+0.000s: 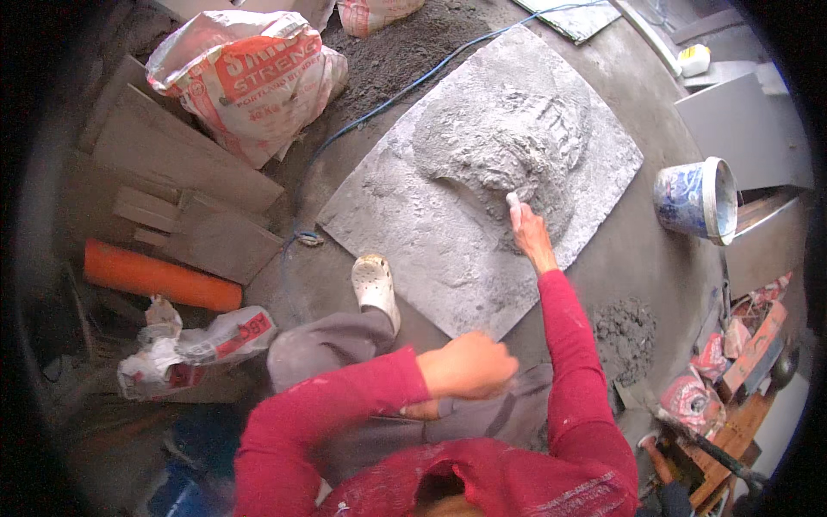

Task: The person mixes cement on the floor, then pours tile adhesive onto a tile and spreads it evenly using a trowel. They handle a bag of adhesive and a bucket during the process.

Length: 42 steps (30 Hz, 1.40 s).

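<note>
My right hand [534, 239] grips the white handle of a trowel [514, 200]. Its blade is mostly lost in a heap of wet grey mortar [504, 129]. The mortar lies on a large square grey board [379, 207], smeared with cement, set cornerwise on the floor. My left hand [469, 366] hangs over my lap, fingers curled and slightly blurred; what they hold, if anything, is hidden. A white clog [373, 280] on my foot stands beside the board's near left edge.
An open cement bag [250, 86] and a dark sand pile [401, 65] are behind on the left. A blue cable [379, 108] runs past the board. An orange pipe [164, 274] lies left; a bucket [696, 200] stands right. Another person's hand [659, 461] shows lower right.
</note>
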{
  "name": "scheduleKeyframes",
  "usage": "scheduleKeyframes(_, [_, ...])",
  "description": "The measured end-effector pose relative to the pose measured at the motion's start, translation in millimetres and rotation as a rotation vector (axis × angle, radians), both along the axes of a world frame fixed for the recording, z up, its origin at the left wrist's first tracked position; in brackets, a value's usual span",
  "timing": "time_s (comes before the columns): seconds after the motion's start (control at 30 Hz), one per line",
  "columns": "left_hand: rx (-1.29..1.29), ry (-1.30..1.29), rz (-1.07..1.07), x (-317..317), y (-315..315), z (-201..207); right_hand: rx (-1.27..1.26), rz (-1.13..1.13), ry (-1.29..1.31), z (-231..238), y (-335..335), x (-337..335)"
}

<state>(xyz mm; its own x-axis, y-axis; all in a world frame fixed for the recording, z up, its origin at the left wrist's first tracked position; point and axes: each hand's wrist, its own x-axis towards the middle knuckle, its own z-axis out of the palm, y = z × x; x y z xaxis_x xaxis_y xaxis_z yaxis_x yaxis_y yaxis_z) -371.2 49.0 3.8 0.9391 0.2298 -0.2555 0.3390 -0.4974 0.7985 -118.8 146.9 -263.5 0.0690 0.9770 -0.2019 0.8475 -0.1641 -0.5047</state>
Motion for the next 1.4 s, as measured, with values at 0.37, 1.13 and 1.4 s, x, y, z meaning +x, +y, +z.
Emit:
scheduleKeyframes(0.37, [0.286, 0.1, -0.194, -21.6, -58.1, -40.9, -0.094, 0.151, -0.065, 2.8, -108.4, -22.5])
scheduleKeyframes(1.13, [0.456, 0.015, -0.153, 20.0, -70.2, -62.8, 0.07, -0.175, 0.248, -4.9, -118.8, -15.3])
scheduleKeyframes(1.4, [0.419, 0.201, -0.288, 25.2, -70.4, -61.0, -0.264, -0.615, 1.136, -28.4, -60.8, -5.0])
